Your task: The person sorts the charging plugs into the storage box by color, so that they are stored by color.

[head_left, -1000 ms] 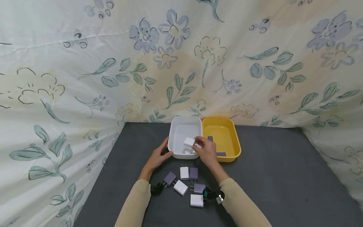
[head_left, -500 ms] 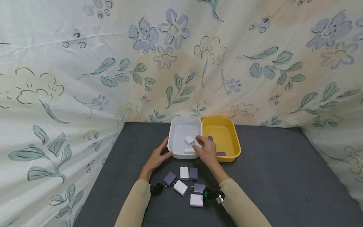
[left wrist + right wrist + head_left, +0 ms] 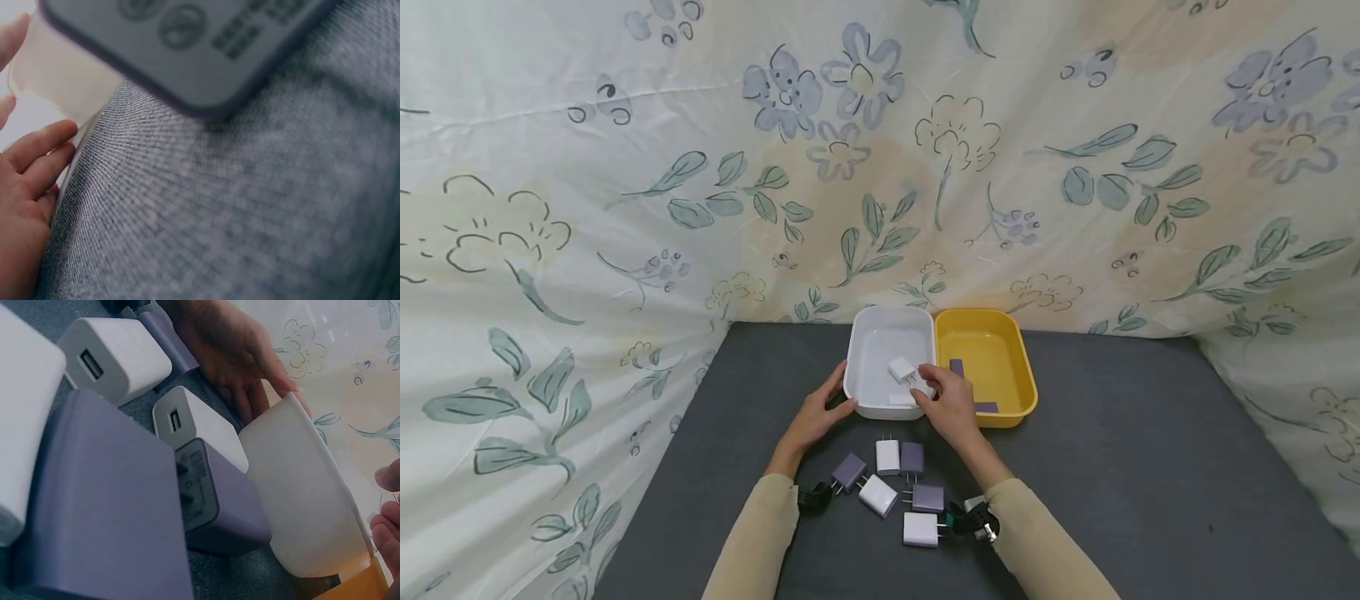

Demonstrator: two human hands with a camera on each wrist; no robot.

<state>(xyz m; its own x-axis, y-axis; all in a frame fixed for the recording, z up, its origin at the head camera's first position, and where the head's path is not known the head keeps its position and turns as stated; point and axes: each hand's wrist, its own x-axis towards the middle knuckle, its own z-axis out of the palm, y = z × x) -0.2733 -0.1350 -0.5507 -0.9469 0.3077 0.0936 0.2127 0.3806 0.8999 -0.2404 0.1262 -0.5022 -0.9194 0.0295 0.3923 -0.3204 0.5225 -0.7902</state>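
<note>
A white plastic bin (image 3: 880,333) stands at the back of the table. My left hand (image 3: 812,421) rests against its left side and front corner, fingers fairly straight and thumb apart. Inside the bin lies a white USB charger (image 3: 902,369), prongs towards my right hand (image 3: 950,407). That hand is over the bin's right edge, thumb and fingertips parted with nothing visible between them. A second white charger (image 3: 901,401) shows partly behind the bin's front wall. In the right wrist view my right fingers (image 3: 387,525) appear at the edge, above the bin's rim.
A yellow bin (image 3: 1022,367) touches the white one on its right and holds purple chargers (image 3: 987,407). In front lie loose white chargers (image 3: 877,497) and purple chargers (image 3: 849,472). A floral curtain (image 3: 865,208) hangs behind the dark table (image 3: 1120,467).
My right hand has let go of the white charger, which now lies in the white bin, and has drawn slightly back. My left hand has stayed at the bin's side.
</note>
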